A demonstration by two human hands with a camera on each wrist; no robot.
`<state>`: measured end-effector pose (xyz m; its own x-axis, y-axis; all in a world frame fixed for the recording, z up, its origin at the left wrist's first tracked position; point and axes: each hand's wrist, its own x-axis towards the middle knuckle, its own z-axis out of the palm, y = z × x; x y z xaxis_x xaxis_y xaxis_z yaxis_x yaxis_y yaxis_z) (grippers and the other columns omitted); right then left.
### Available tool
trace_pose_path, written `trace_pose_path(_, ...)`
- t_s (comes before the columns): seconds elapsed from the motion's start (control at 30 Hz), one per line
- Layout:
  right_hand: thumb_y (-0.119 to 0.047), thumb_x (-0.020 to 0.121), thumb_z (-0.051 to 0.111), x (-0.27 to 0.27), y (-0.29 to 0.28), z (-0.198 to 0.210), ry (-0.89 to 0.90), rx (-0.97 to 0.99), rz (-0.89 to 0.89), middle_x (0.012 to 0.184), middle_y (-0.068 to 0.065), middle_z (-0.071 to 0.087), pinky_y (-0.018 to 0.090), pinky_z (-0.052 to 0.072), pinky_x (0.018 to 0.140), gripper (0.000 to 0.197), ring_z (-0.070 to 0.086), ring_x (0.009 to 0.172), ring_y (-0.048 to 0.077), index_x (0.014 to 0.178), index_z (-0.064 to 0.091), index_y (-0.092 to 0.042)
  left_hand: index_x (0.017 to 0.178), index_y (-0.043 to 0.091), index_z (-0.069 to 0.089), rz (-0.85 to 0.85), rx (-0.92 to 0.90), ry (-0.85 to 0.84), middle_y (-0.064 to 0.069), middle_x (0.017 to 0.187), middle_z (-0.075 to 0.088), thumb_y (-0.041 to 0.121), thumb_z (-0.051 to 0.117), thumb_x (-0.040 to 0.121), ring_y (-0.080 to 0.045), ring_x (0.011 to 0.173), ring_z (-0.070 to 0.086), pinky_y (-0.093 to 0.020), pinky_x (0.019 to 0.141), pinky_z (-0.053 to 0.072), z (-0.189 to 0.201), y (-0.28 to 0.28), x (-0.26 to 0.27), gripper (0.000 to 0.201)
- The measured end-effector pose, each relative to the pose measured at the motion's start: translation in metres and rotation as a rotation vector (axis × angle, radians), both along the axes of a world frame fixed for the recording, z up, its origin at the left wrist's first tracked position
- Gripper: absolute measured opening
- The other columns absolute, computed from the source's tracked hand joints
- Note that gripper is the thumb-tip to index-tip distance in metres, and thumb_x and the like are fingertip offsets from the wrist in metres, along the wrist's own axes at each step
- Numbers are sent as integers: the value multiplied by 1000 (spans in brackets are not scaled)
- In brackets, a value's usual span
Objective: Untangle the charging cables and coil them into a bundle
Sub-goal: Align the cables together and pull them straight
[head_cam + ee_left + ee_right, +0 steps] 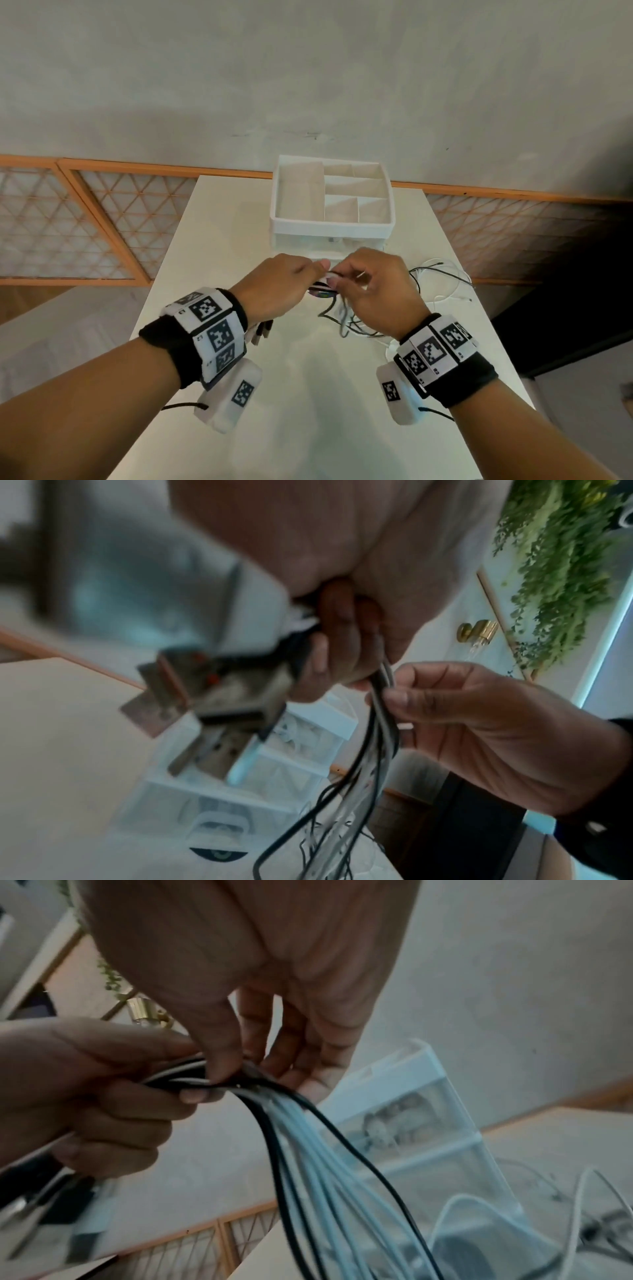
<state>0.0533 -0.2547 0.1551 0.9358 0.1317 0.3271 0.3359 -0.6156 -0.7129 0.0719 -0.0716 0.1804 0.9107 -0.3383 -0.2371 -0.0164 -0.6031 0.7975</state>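
Observation:
Over the white table (308, 394) both hands meet on a bundle of black and white charging cables (344, 320). My left hand (318, 270) grips the gathered strands (378, 739) in its curled fingers, and several USB plugs (192, 696) hang from the far side of that fist. My right hand (339, 277) pinches the same strands (308, 1150) between thumb and fingertips, right beside the left hand (164, 1085). Below the right hand (246, 1069) the cables fall in loose loops toward the table. More tangled cable (442, 274) lies on the table to the right.
A white compartment organizer (332, 224) on a drawer unit (445, 1123) stands just behind the hands at the table's far end. The table's right edge (489, 308) runs close to the loose cables. Wooden lattice panels (85, 222) line the wall.

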Motion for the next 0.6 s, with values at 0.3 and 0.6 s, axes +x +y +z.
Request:
trace_pose_path(0.3,-26,85,63,10,-37,-19,351,-315,-72,56,-10,57,29,46,59,18,52,56,10,67,60,-28,71,7,61,223,-336,135,-2,52,25,30,63,91,-18,45,19,-23,45,20,32,4,14,31)
trace_pose_path(0.6,-9,84,66,20,-69,32,-301,58,-258,87,6,59,17,42,65,10,52,75,7,74,67,-10,74,7,58,385,-241,223,0,48,32,41,58,95,-15,37,24,-23,41,25,8,21,22,40)
